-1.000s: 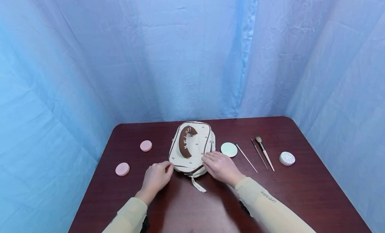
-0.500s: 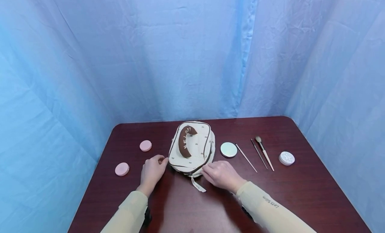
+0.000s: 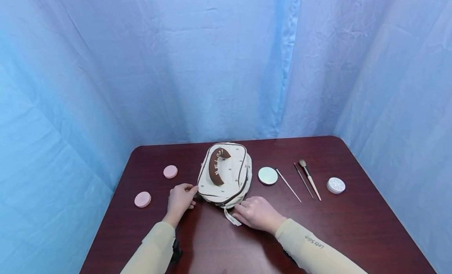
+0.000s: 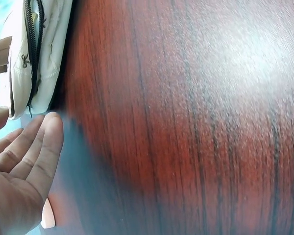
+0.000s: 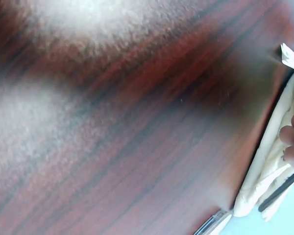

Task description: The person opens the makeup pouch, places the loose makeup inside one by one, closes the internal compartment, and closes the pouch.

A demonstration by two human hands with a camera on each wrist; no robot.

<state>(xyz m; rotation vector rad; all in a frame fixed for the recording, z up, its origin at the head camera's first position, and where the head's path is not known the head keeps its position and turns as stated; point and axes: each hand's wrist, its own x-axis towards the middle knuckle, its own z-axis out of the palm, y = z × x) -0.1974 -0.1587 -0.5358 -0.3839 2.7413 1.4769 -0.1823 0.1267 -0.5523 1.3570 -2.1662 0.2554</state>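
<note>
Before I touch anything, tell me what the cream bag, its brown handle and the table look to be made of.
Cream bag: soft matte fabric, perhaps cotton, as its sides wrinkle and fold. Brown handle: looks matte and smooth, no weave showing; cloth or faux leather, I can't tell. Table: glossy wood or wood-look laminate, with dark grain streaks and bright reflections.

The curtain (image 3: 176, 70) is lit brightest beyond the left edge of the table (image 3: 226, 246). Soft shadows are cast between the sleeves (image 3: 314, 248), toward the near edge. In both wrist views, white glare and blur are seen.
</note>
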